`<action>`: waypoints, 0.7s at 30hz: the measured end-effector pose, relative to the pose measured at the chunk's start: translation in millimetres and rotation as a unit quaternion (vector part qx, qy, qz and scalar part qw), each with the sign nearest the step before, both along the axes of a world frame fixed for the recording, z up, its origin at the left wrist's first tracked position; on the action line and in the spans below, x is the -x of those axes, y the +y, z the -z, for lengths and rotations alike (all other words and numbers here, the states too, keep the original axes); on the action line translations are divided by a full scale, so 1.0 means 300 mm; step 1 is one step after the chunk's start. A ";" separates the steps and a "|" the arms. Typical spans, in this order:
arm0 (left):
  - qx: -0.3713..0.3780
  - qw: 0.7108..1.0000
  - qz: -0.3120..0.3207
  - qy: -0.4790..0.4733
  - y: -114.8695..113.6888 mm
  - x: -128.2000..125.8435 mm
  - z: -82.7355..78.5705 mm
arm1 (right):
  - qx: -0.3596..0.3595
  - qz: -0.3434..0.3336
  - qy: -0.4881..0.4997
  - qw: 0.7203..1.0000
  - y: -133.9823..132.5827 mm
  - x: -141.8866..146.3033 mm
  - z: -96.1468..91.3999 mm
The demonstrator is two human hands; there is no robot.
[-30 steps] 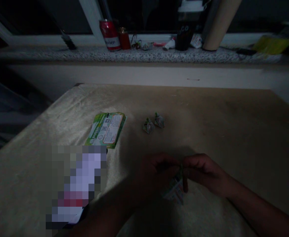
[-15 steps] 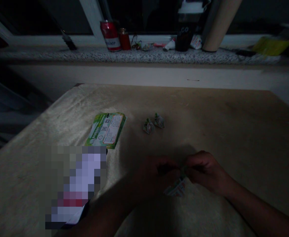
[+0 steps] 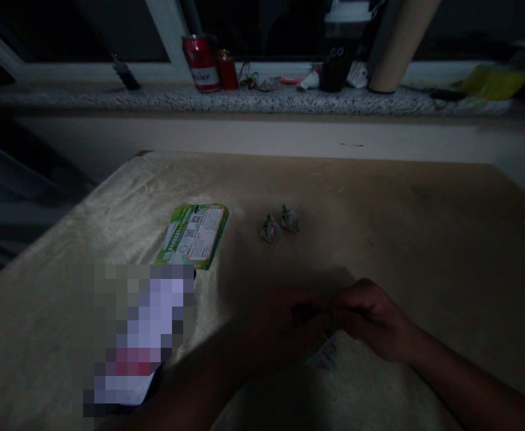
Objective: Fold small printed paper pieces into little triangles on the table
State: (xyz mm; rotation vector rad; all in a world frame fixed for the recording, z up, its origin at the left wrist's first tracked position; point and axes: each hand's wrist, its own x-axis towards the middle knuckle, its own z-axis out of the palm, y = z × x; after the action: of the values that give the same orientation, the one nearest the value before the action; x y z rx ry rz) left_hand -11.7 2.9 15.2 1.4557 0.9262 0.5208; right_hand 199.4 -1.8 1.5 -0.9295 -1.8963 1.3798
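A small printed packet [image 3: 325, 353] with red, white and greenish markings hangs point-up between my hands, low over the near part of the table. My left hand [image 3: 291, 320] pinches its top from the left, in deep shadow. From the right, my right hand [image 3: 372, 317] pinches the same top end, fingertips meeting the left ones. The fingers hide the packet's upper part. Farther off lie two small pointed packets, one [image 3: 270, 228] slightly nearer and left, the other [image 3: 290, 219] close beside it.
A green printed pouch [image 3: 194, 236] lies left on the cloth-covered table [image 3: 401, 221]. In front of it a phone-like object [image 3: 143, 341] is blurred out. On the stone windowsill [image 3: 266, 103] stand a red can [image 3: 202, 64], a red jar [image 3: 227, 70], a dark cup [image 3: 335, 66] and a cardboard tube [image 3: 399, 51].
Both hands have sunk slightly with the packet, still pinching its top. The pouch and the two packets on the table stay where they were.
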 end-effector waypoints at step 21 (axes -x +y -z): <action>0.023 0.997 -0.069 -0.030 -0.003 -0.004 0.023 | -0.002 0.035 -0.007 0.999 -0.003 0.005 0.007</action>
State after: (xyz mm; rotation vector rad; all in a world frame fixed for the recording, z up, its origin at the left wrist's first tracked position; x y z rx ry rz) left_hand -10.6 1.9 8.3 1.3334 0.9888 0.6372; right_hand 197.9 -2.7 -0.5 -0.9964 -1.8583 1.3315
